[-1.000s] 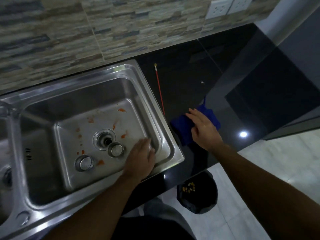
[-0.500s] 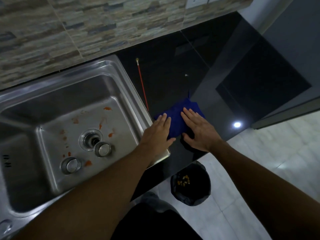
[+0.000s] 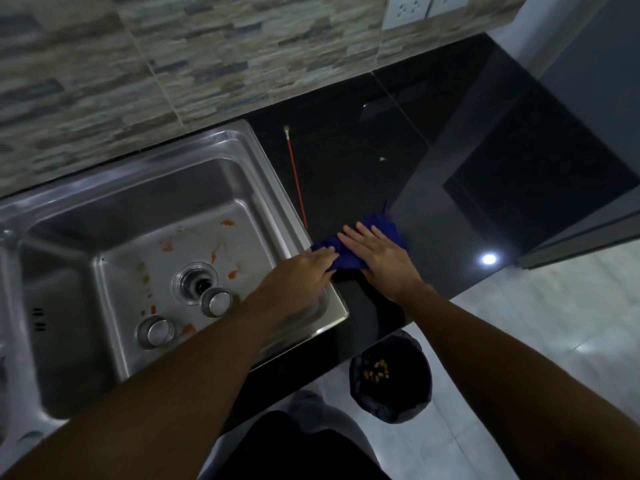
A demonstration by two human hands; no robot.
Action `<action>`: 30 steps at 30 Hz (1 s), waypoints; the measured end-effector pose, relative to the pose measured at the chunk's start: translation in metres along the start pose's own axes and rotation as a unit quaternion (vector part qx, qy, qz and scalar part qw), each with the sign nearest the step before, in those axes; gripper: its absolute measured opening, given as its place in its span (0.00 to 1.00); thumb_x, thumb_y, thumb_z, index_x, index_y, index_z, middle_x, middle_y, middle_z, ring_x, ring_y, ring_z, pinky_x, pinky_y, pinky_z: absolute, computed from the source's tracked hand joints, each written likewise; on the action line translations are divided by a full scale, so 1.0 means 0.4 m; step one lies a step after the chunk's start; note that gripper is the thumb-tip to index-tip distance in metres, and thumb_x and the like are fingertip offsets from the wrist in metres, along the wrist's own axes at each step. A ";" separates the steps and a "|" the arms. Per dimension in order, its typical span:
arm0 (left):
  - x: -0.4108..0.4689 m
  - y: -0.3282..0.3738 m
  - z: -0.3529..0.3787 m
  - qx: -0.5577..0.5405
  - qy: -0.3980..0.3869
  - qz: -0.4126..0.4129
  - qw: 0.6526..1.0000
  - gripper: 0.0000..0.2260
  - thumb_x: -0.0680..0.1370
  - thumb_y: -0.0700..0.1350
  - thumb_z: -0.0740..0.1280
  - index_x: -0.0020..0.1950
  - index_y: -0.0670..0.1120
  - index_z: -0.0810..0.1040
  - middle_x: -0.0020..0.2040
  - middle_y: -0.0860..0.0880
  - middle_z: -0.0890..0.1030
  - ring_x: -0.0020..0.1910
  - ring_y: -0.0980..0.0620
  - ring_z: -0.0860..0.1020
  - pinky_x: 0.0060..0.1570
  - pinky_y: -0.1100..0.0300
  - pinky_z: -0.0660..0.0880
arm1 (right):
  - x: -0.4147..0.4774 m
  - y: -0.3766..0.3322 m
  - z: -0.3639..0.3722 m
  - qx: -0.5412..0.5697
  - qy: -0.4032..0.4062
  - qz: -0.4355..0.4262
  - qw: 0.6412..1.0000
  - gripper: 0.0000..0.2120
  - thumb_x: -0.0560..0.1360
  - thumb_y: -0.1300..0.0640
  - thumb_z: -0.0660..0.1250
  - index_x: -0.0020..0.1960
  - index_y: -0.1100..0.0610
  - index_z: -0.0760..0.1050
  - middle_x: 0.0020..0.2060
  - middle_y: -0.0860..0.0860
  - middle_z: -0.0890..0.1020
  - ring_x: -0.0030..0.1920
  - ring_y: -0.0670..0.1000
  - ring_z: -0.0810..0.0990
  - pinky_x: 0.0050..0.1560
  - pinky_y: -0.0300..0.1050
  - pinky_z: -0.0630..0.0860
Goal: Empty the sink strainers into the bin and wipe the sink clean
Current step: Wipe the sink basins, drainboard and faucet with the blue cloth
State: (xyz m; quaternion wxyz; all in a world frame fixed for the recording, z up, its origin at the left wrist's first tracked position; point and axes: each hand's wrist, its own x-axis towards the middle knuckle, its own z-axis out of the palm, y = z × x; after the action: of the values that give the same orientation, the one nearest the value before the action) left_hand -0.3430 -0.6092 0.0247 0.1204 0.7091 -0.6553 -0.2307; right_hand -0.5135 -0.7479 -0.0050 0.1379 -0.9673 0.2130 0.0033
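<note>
A steel sink [image 3: 266,174] is set into a black counter. Orange scraps [image 3: 227,222] dot its floor around the open drain [image 3: 196,283]. Two round metal strainers lie in the basin: one [image 3: 216,301] beside the drain, the other [image 3: 155,331] nearer me. A blue cloth [image 3: 349,254] lies on the counter at the sink's right rim. My right hand [image 3: 382,258] lies flat on it, fingers spread. My left hand [image 3: 304,271] reaches over the rim, its fingertips on the cloth's left end. A black bin [image 3: 391,375] with yellow scraps stands on the floor below.
A thin red stick [image 3: 296,178] lies on the black counter [image 3: 363,140] beside the sink. Stone-look wall tiles with sockets [image 3: 407,10] rise behind. A second basin [image 3: 7,306] adjoins on the left. Pale floor tiles [image 3: 536,334] spread to the right.
My left hand left the sink basin and moved right onto the cloth beside my right hand. The cloth now looks bunched narrower under both hands.
</note>
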 end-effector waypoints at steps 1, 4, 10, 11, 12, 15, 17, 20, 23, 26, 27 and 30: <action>-0.011 -0.005 0.003 -0.016 0.015 -0.005 1.000 0.20 0.84 0.47 0.60 0.75 0.44 0.69 0.75 0.46 0.71 0.72 0.47 0.72 0.70 0.55 0.68 | -0.003 -0.006 -0.005 -0.004 0.007 -0.006 1.000 0.32 0.79 0.59 0.67 0.79 0.54 0.60 0.78 0.52 0.64 0.79 0.54 0.60 0.80 0.50 0.53; -0.040 -0.015 -0.008 -0.069 0.060 -0.032 0.995 0.19 0.83 0.45 0.62 0.74 0.46 0.70 0.73 0.46 0.74 0.69 0.45 0.76 0.67 0.52 0.71 | -0.005 -0.039 -0.036 -0.012 0.023 -0.032 0.999 0.27 0.79 0.57 0.69 0.76 0.59 0.67 0.72 0.57 0.73 0.73 0.58 0.71 0.76 0.53 0.61; -0.127 -0.066 -0.098 -0.115 0.072 -0.085 0.987 0.19 0.80 0.46 0.60 0.70 0.56 0.68 0.64 0.47 0.80 0.59 0.45 0.80 0.58 0.53 0.76 | 0.043 -0.165 -0.123 0.116 -0.049 -0.020 0.992 0.22 0.78 0.52 0.70 0.70 0.57 0.74 0.59 0.56 0.84 0.55 0.55 0.83 0.59 0.50 0.78; -0.153 -0.082 -0.115 -0.126 0.072 -0.088 0.985 0.17 0.79 0.50 0.58 0.68 0.57 0.69 0.62 0.48 0.80 0.58 0.46 0.80 0.58 0.51 0.77 | 0.061 -0.198 -0.129 0.126 -0.063 -0.019 0.990 0.19 0.78 0.52 0.71 0.67 0.56 0.77 0.52 0.55 0.86 0.49 0.53 0.84 0.52 0.47 0.78; -0.184 -0.100 -0.134 -0.131 0.073 -0.088 0.985 0.17 0.79 0.54 0.57 0.67 0.57 0.70 0.61 0.49 0.81 0.57 0.47 0.80 0.58 0.50 0.77 | 0.081 -0.236 -0.132 0.133 -0.073 -0.015 0.988 0.16 0.77 0.53 0.71 0.64 0.55 0.80 0.46 0.54 0.86 0.44 0.52 0.83 0.47 0.45 0.77; -0.293 -0.179 -0.184 -0.088 0.082 -0.075 0.990 0.14 0.78 0.58 0.60 0.63 0.60 0.72 0.54 0.54 0.82 0.51 0.51 0.80 0.51 0.52 0.78 | 0.144 -0.362 -0.124 0.134 -0.090 -0.012 0.987 0.07 0.75 0.55 0.74 0.53 0.55 0.83 0.36 0.50 0.84 0.37 0.48 0.81 0.43 0.42 0.73; -0.372 -0.241 -0.216 -0.050 0.058 -0.089 0.993 0.18 0.75 0.61 0.65 0.63 0.59 0.72 0.51 0.54 0.83 0.49 0.51 0.81 0.49 0.53 0.79 | 0.180 -0.458 -0.107 0.133 -0.114 -0.012 0.984 0.07 0.75 0.55 0.74 0.53 0.54 0.84 0.35 0.46 0.83 0.36 0.43 0.79 0.45 0.42 0.75; -0.509 -0.342 -0.262 -0.004 0.029 -0.111 0.993 0.13 0.75 0.54 0.69 0.58 0.53 0.79 0.48 0.49 0.85 0.48 0.47 0.82 0.48 0.53 0.78 | 0.224 -0.634 -0.060 0.138 -0.147 -0.033 0.979 0.09 0.75 0.55 0.74 0.55 0.53 0.84 0.43 0.52 0.86 0.43 0.48 0.81 0.51 0.46 0.78; -0.665 -0.454 -0.290 0.000 0.035 -0.142 0.989 0.08 0.76 0.45 0.69 0.54 0.48 0.80 0.47 0.46 0.84 0.47 0.45 0.81 0.45 0.54 0.76 | 0.261 -0.827 -0.001 0.149 -0.176 -0.072 0.970 0.12 0.75 0.56 0.73 0.58 0.52 0.83 0.45 0.53 0.85 0.45 0.50 0.80 0.53 0.45 0.76; -0.810 -0.553 -0.304 -0.017 0.050 -0.180 0.982 0.08 0.77 0.43 0.66 0.56 0.46 0.76 0.48 0.43 0.83 0.47 0.42 0.81 0.47 0.48 0.78 | 0.296 -0.996 0.060 0.132 -0.149 -0.108 0.974 0.17 0.77 0.59 0.69 0.65 0.48 0.79 0.46 0.51 0.86 0.45 0.51 0.82 0.52 0.44 0.76; -0.852 -0.585 -0.304 -0.026 0.068 -0.189 0.979 0.09 0.78 0.43 0.66 0.57 0.46 0.75 0.48 0.43 0.83 0.47 0.42 0.81 0.47 0.47 0.78 | 0.306 -1.046 0.079 0.118 -0.135 -0.102 0.979 0.20 0.78 0.60 0.68 0.68 0.47 0.77 0.47 0.52 0.86 0.46 0.53 0.83 0.53 0.47 0.78; -0.957 -0.667 -0.293 -0.046 0.131 -0.210 0.968 0.13 0.78 0.40 0.66 0.63 0.45 0.74 0.49 0.40 0.84 0.46 0.40 0.82 0.46 0.48 0.79 | 0.322 -1.181 0.134 0.143 -0.078 -0.092 0.982 0.28 0.76 0.69 0.64 0.74 0.54 0.70 0.61 0.58 0.82 0.56 0.60 0.82 0.59 0.55 0.77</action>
State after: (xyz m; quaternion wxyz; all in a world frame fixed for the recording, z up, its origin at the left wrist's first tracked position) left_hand -0.0663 -0.2177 0.0644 0.1865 0.8487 -0.4587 -0.1857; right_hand -0.1983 -0.3750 0.0603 0.2908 -0.9498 0.1098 0.0356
